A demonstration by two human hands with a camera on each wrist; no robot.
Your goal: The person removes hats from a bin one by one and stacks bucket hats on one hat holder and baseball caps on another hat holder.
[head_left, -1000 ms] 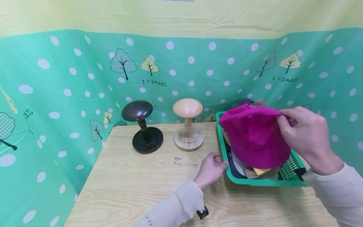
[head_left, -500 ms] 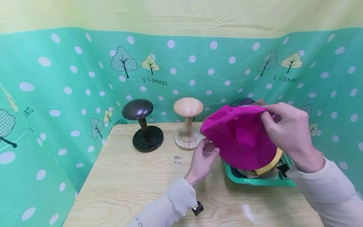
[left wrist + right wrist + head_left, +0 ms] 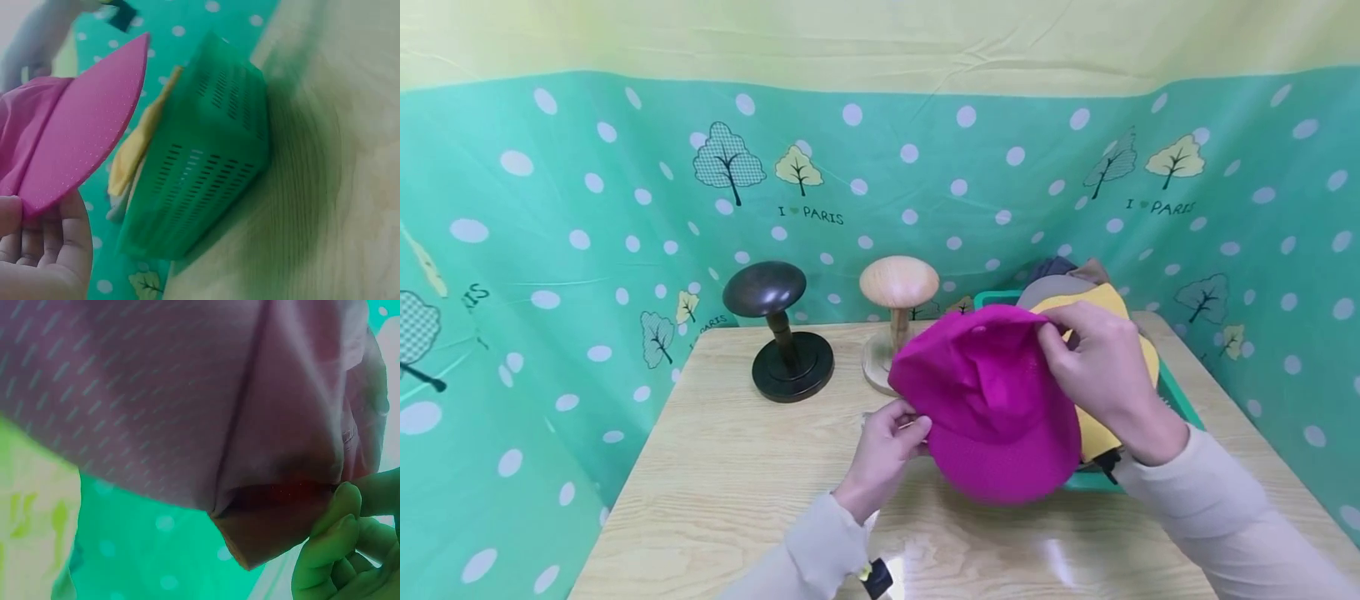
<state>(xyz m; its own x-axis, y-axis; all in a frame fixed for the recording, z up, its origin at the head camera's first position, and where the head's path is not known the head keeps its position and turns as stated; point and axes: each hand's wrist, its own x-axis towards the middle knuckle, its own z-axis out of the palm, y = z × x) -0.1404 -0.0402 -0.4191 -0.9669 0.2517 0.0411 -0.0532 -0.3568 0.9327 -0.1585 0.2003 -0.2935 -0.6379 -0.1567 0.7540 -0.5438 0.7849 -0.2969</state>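
A magenta baseball cap [image 3: 992, 400] hangs above the table in front of the basket, its brim facing down toward the near side. My right hand [image 3: 1093, 367] pinches the cap's upper right edge between thumb and fingers. At the cap's left side, my left hand [image 3: 883, 454] pinches the edge near the end of the brim; the left wrist view shows the thumb on top of the brim [image 3: 87, 125] and the fingers underneath. In the right wrist view, fingertips [image 3: 344, 503] grip the fabric at the cap's edge.
A green basket [image 3: 200, 162] at the right holds several caps, with a yellow cap [image 3: 1093, 433] on top. Behind the magenta cap stands a light wooden hat stand [image 3: 898, 285]. A dark hat stand [image 3: 767, 292] is to its left on the wooden table [image 3: 722, 467].
The magenta cap has moved left and nearer, out from over the basket, uncovering the yellow cap. My left hand, earlier apart from it, now grips its left edge.
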